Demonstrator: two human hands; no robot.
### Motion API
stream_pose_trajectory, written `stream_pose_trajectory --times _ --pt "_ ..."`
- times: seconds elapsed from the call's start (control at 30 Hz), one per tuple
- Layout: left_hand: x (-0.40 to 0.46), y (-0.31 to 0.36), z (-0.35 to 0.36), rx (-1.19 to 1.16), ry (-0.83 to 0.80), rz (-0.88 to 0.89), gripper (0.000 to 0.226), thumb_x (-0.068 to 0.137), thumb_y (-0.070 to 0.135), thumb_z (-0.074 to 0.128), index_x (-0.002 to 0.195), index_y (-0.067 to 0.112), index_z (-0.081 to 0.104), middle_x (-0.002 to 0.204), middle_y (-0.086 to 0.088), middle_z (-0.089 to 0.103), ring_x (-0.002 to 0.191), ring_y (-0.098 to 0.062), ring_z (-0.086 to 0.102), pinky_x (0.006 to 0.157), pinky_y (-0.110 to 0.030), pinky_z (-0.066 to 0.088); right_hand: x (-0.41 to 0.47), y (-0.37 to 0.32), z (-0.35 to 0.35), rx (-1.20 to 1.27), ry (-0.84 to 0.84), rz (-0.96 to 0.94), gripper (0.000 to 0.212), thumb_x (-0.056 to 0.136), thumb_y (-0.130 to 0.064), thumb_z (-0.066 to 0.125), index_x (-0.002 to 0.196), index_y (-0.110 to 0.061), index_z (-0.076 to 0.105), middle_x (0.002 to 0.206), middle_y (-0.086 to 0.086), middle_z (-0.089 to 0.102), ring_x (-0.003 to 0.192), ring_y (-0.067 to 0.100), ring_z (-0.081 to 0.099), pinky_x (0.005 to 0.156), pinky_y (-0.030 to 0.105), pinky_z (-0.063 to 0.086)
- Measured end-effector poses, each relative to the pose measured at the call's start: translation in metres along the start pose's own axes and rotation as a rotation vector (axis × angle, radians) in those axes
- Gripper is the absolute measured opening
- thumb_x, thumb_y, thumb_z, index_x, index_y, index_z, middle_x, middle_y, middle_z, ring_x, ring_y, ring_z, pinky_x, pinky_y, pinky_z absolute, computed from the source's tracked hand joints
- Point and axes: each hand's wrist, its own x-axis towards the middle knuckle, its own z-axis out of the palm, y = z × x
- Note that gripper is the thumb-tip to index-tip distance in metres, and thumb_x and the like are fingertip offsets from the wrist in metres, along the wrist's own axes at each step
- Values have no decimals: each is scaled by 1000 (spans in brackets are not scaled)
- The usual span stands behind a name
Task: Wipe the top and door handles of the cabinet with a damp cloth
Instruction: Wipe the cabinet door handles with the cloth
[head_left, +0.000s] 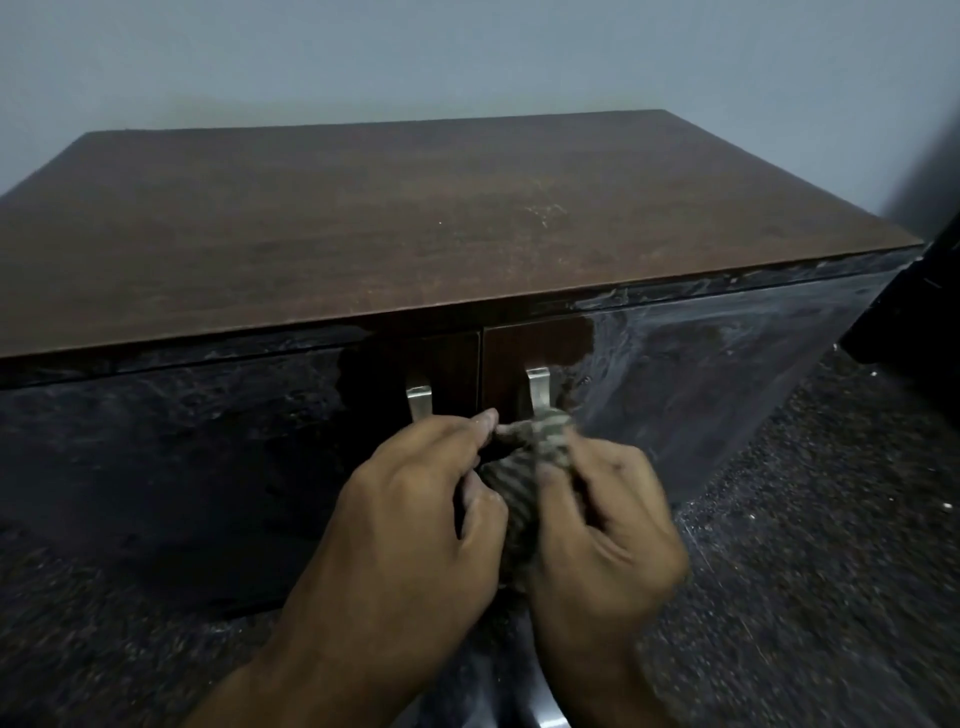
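Observation:
A low cabinet with a brown wooden top (415, 218) and two glossy dark doors stands against the wall. Two metal door handles sit side by side at the middle: the left handle (418, 400) and the right handle (538, 387). A bunched, striped grey cloth (524, 467) is held in front of the doors just below the handles. My left hand (415, 509) pinches its left side with curled fingers. My right hand (608, 525) grips its right side. The cloth's upper end is near the right handle; I cannot tell whether they touch.
A pale wall (467, 57) rises behind the cabinet. Dark speckled floor (810, 545) spreads to the right and below. A dark object (914, 291) stands at the right edge, close to the cabinet's corner. The right door (727, 364) shows pale smears.

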Motion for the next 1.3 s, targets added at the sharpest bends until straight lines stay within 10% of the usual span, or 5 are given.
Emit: stream_pose_trajectory --times 0.47,0.63,0.87,1.1,1.3 --pt "3 2 5 -61 4 13 46 81 20 55 126 14 65 114 11 66 103 -1 62 94 -16 45 10 3 1 23 -81 162 12 82 -1 80 93 -1 79 95 5 68 91 22 69 77 37 60" --pt "3 2 7 -55 -12 33 47 82 19 56 128 15 64 113 14 63 103 3 58 92 -8 42 36 3 11 47 -55 136 12 88 -1 76 99 -3 77 98 2 71 96 11 69 85 17 53" --pt "5 6 14 -98 -38 39 50 82 23 55 131 18 60 113 22 59 105 8 54 90 -1 37 18 13 3 130 -73 399 14 86 4 74 92 -9 77 96 3 73 94 9 71 80 12 54" --pt "7 7 20 -137 -34 47 51 82 23 55 133 20 58 115 23 57 106 9 54 88 -1 37 45 5 16 131 33 147 13 85 1 78 96 -5 78 94 3 73 92 13 72 80 15 54" --pt "9 7 21 -156 -12 59 50 81 18 57 131 18 61 113 20 60 103 7 56 86 -3 40 31 12 17 175 139 310 14 84 6 74 94 -4 74 94 11 71 89 8 72 77 12 56"
